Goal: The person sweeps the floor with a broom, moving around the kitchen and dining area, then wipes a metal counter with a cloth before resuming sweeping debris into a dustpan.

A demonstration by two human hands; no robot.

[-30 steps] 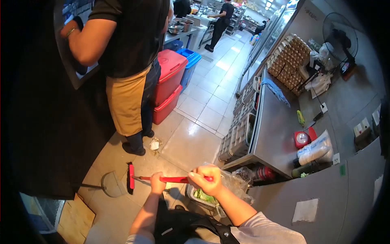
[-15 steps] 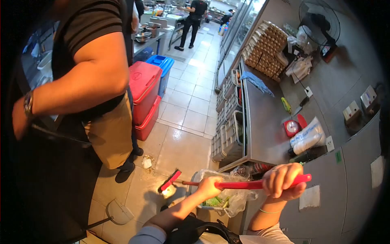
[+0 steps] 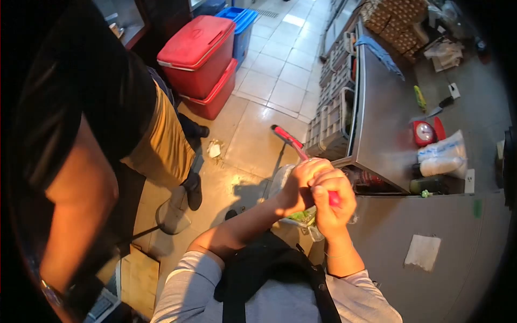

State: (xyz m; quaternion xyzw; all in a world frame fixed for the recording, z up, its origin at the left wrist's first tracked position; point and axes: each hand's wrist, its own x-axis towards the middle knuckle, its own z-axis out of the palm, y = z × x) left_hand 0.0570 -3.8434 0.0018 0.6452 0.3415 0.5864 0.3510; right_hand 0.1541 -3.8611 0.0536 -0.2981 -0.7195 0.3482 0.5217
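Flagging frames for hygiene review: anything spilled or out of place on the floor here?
Yes. Crumpled litter lies on the floor tiles beside a co-worker's shoe, unswept. The dustpan sits apart from it. Left hand and right hand both grip the red broom, its head seemingly raised.

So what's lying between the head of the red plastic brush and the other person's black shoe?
A crumpled whitish scrap lies on the tiles between the red plastic brush and the black shoe, in the head view.
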